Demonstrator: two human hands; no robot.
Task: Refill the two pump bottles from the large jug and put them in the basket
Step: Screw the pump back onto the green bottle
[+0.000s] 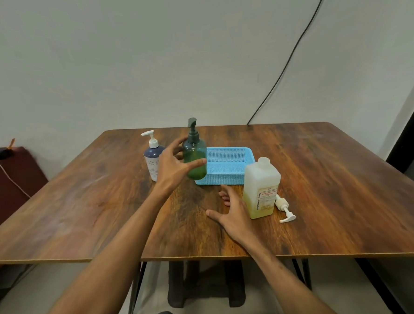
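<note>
Hands first: the left hand (174,162) is spread wide around the translucent dark-green pump bottle with the black pump head (195,157), thumb across its front and fingers curling round the far side. Honestly can't tell if it's gripping yet or just about to close. Looks like touching, not squeezing. That bottle stands upright, long axis straight up, so the hand comes at it sideways, from roughly the bottle's 8 o'clock.

From the middle of the wooden table (335,173), the green bottle sits around 11 o'clock, right against the near-left corner of the light-blue perforated plastic basket (228,165). The second one, a white-and-navy pump bottle with a floral print and white pump (153,160), stands just beside it further toward 10 o'clock, partly behind the left hand.

The right hand (233,213) is flat and open over the tabletop, fingers splayed, holding nothing. The big translucent square jug with yellowish liquid low in it (261,190) is just beside that hand at its 2 o'clock, upright, with what looks like a cap on. A loose white pump dispenser (284,208) lies on its side just past the jug.

So my read: left hand is nearer the bottles, right hand nearer the jug. Both pumps are still on and the basket is empty, so nothing's refilled yet.
</note>
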